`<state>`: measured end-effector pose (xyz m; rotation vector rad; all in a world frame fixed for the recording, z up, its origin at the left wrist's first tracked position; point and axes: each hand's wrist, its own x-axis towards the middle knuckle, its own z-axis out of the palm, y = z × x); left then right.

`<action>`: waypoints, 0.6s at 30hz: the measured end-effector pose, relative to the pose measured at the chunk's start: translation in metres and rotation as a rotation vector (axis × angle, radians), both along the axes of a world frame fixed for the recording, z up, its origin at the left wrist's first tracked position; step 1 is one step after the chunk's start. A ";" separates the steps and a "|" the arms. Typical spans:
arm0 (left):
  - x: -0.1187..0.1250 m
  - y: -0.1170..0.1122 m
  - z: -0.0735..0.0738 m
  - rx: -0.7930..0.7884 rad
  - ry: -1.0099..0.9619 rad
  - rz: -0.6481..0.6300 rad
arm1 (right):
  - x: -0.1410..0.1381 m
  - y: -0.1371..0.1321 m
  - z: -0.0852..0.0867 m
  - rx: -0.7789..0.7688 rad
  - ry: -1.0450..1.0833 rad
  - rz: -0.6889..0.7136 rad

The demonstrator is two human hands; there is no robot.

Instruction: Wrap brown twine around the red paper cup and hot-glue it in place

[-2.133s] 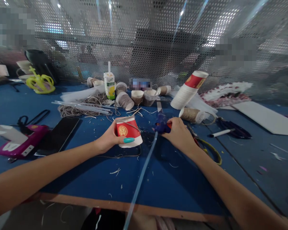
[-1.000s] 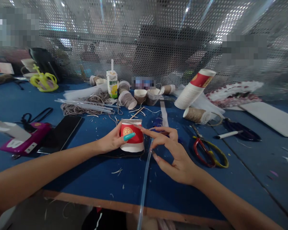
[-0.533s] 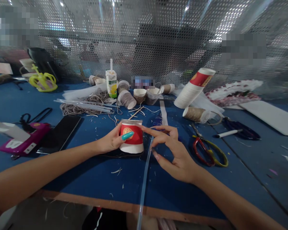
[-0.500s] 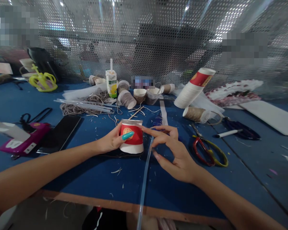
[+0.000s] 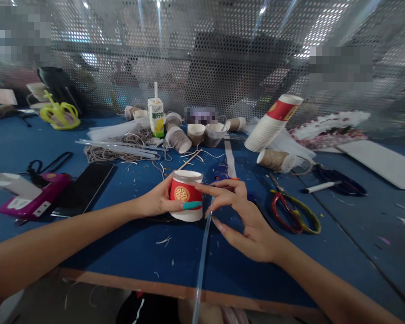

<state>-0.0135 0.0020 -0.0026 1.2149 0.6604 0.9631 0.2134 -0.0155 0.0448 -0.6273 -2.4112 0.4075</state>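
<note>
Left hand (image 5: pixel 157 200) clasps paper cup (image 5: pixel 188 196), thumb across its front; cup directly left of right hand's (image 5: pixel 245 220) fingers, long axis near upright; right fingers parted, index tip at cup's side, contact unclear; clear stick (image 5: pixel 201 265) below right fingertips; left hand nearer.

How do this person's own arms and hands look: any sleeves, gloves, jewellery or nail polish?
Both forearms are bare where visible, without sleeves, watches or bracelets. The left hand and right hand wear no gloves or visible rings. The left thumb has a long turquoise nail; the right thumbnail looks pale, its finish unclear.
</note>
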 end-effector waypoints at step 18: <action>0.000 0.003 0.005 -0.069 -0.175 -0.092 | 0.003 0.006 -0.001 0.031 0.061 -0.026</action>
